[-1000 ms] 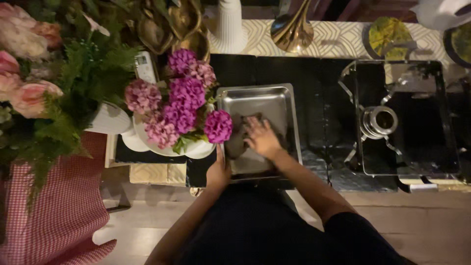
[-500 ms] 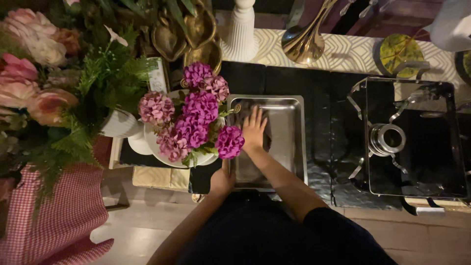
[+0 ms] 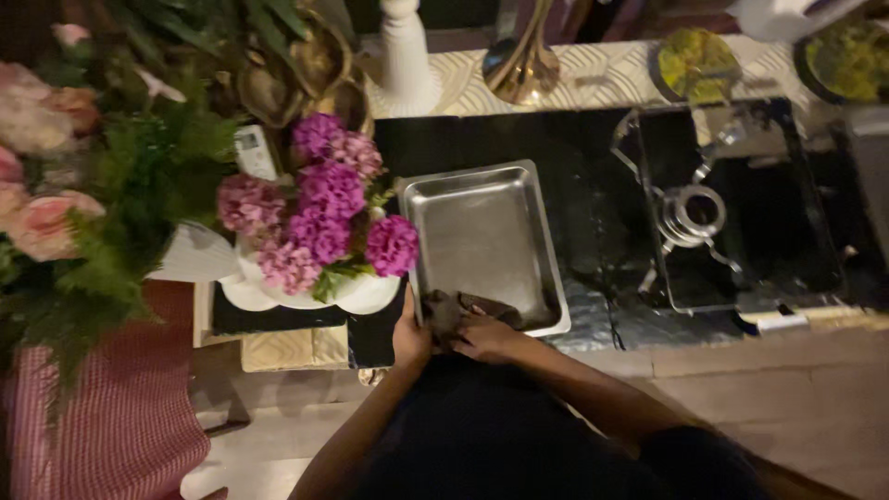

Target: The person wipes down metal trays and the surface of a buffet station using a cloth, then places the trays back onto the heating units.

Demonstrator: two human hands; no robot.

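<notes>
Taking the tray (image 3: pixel 482 243) as the landmark: far to its left, pink roses (image 3: pixel 37 222) and ferns (image 3: pixel 139 185) are hanging over a red checked cloth (image 3: pixel 102 417). Just left of the tray, purple flowers (image 3: pixel 319 208) are sitting in a white bowl (image 3: pixel 361 294), one bloom touching the tray's left rim. The left hand (image 3: pixel 410 335) is gripping the tray's near left corner, fingers clenched on the rim. The tray is lying flat on the dark desk (image 3: pixel 583 185), its steel floor bare. At its near edge a dark cloth (image 3: pixel 444 310) is lying bunched, partly inside the tray. The right hand (image 3: pixel 486 338) is pressing on that cloth with fingers curled around it, grasping it, just beside the left hand. Behind the tray a white pillar (image 3: pixel 407 56) and a brass stand (image 3: pixel 520 65) are standing. Right of the tray, well apart, a black chafing frame (image 3: pixel 741 213) with a round burner holder (image 3: pixel 690 213) is sitting on the desk.
</notes>
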